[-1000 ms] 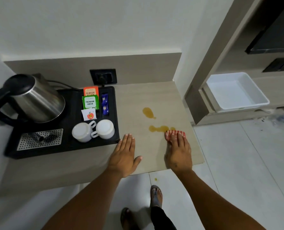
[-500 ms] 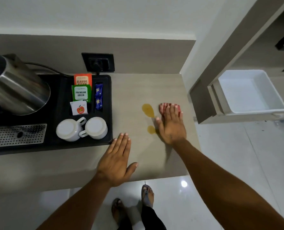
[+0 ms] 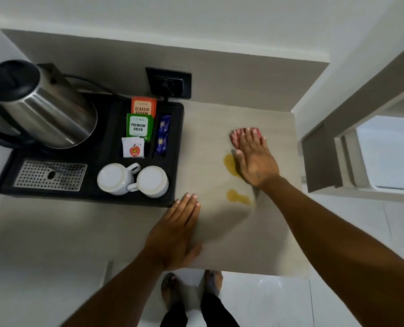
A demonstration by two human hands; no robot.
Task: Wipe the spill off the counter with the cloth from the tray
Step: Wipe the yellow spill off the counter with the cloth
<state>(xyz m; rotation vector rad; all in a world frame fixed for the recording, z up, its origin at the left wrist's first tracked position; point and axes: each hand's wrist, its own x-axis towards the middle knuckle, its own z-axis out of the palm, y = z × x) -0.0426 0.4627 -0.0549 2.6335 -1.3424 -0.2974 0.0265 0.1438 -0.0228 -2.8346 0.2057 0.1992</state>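
Observation:
My right hand (image 3: pixel 254 159) lies flat on the beige counter (image 3: pixel 215 230) and presses a red-and-white cloth (image 3: pixel 235 137) under its fingers, at the far side of the spill. Two amber patches of the spill show: one (image 3: pixel 229 164) beside my right palm, partly under it, and one (image 3: pixel 237 196) nearer to me. My left hand (image 3: pixel 175 234) rests flat with fingers together near the counter's front edge, just off the black tray's (image 3: pixel 83 198) front right corner.
On the tray stand a steel kettle (image 3: pixel 47 107), two upturned white cups (image 3: pixel 132 180), tea sachets (image 3: pixel 139 125) and a metal drip grid (image 3: pixel 50 175). A wall socket (image 3: pixel 169 82) sits behind. A white bin (image 3: pixel 389 152) lies in a shelf at right.
My right hand has slid the cloth away from me, from the near edge of the spill to beyond its far patch. The near patch is smaller. My left hand has stayed in place.

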